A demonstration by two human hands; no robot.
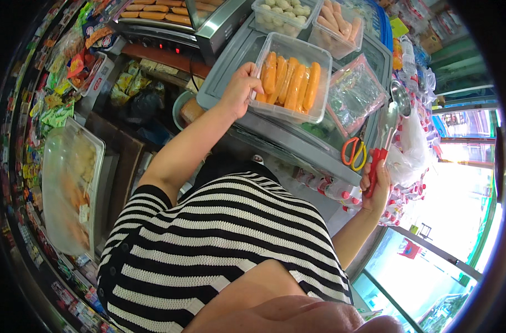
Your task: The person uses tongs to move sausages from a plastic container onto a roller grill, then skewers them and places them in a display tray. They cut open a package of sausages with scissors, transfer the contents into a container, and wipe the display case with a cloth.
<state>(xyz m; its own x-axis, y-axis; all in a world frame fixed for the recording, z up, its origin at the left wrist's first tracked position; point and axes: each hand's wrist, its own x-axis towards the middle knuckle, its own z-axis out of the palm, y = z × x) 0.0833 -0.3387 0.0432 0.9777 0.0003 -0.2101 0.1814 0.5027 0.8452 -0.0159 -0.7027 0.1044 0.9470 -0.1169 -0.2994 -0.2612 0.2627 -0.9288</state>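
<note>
My left hand (242,89) grips the left rim of a clear plastic tub (292,115) of orange sausages (294,83), tilted over a grey lid-like surface (219,75). At the right, my right hand (377,183) is closed around the red handle of a metal tool (375,170), perhaps a knife; its upper end is hard to make out. Scissors (353,154) with orange and yellow handles lie beside that hand. A clear plastic packet (357,95) with pink edges lies right of the tub. Behind it stand a tub of pale balls (280,16) and a tub of pink sausages (338,27).
A sausage grill (161,29) with lit red indicators stands at the upper left. Below it are a bowl (182,110) and snack packets (130,83). A covered food tray (74,187) is at the left. Bottles (336,189) and plastic bags (411,154) crowd the right.
</note>
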